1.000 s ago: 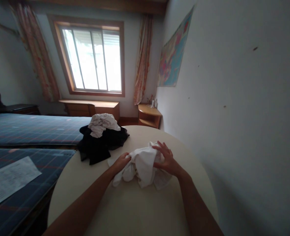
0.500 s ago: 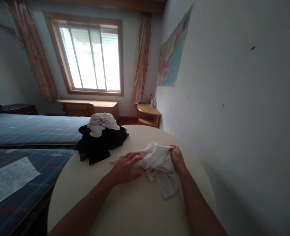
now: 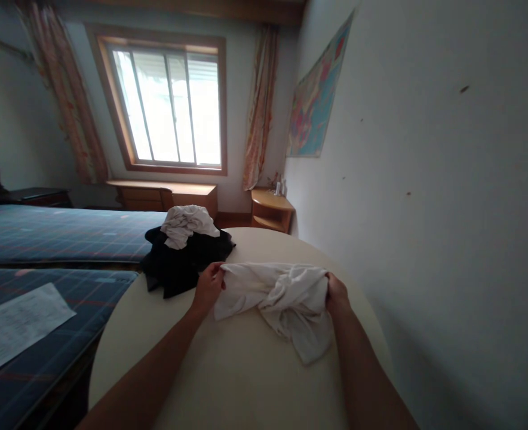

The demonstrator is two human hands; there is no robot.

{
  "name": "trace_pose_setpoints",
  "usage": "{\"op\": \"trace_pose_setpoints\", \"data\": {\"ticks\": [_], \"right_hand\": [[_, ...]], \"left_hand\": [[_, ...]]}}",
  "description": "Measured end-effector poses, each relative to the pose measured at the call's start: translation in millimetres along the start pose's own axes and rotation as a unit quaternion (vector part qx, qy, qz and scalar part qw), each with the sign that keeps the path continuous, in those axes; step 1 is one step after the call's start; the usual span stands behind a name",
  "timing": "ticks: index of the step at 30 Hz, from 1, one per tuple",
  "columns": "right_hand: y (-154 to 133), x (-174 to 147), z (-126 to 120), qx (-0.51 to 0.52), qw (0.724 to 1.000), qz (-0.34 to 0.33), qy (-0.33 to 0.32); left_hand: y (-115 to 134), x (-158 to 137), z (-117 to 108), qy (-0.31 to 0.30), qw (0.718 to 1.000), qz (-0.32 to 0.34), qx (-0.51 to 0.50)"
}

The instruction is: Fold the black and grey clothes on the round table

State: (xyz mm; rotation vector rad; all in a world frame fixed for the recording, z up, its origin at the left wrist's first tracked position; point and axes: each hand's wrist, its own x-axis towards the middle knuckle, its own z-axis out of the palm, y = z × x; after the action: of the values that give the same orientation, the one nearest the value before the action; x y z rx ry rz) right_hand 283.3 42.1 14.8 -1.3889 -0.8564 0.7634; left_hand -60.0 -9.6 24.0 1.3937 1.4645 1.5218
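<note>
A white garment (image 3: 286,292), crumpled and twisted in its middle, stretches across the round cream table (image 3: 228,376). My left hand (image 3: 209,288) is closed on its upper left corner, and my right hand (image 3: 337,293) grips the upper right edge. Between the two hands the top edge runs nearly straight, while a loose part hangs down toward me at the right. The garment's exact kind cannot be made out. Just beyond my left hand lies a heap of black clothing (image 3: 174,269) with a bunched pale cloth (image 3: 187,226) on top.
Left of the table are beds with blue plaid mattresses (image 3: 80,236), and a printed sheet (image 3: 22,325) lies on the nearer one. A white wall (image 3: 447,251) rises close on the right. Behind the table stand a wooden desk (image 3: 192,190) and a corner shelf (image 3: 270,203).
My left hand has moved up and left and taken hold of the garment's left corner. The cloth is now spread wider between my hands. My right hand has shifted slightly right.
</note>
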Motion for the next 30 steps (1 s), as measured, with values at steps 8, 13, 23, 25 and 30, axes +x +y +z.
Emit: {"op": "trace_pose_setpoints", "data": {"ticks": [8,13,23,25,30], "right_hand": [[-18.0,-6.8,-2.1,-0.064,0.989,-0.134,0.023],[-25.7,-33.2,12.0,-0.293,0.882,-0.305,-0.207],[-39.8,-43.5,3.5,-0.280,0.865,-0.116,-0.400],[-35.6,-36.4,3.4,-0.257,0.892,-0.095,-0.359],[-23.5,-21.7,-0.1,-0.332,0.930,-0.134,-0.078]], "left_hand": [[-29.7,1.9,11.2,-0.026,0.998,0.032,-0.042],[-43.2,-10.7,13.7,-0.114,0.956,0.179,0.202],[-16.6,-4.2,0.1,-0.104,0.976,0.067,0.179],[-16.6,4.7,-2.6,-0.049,0.993,0.029,0.101],[-26.9,12.1,-3.1,0.001,0.998,0.055,0.029]]}}
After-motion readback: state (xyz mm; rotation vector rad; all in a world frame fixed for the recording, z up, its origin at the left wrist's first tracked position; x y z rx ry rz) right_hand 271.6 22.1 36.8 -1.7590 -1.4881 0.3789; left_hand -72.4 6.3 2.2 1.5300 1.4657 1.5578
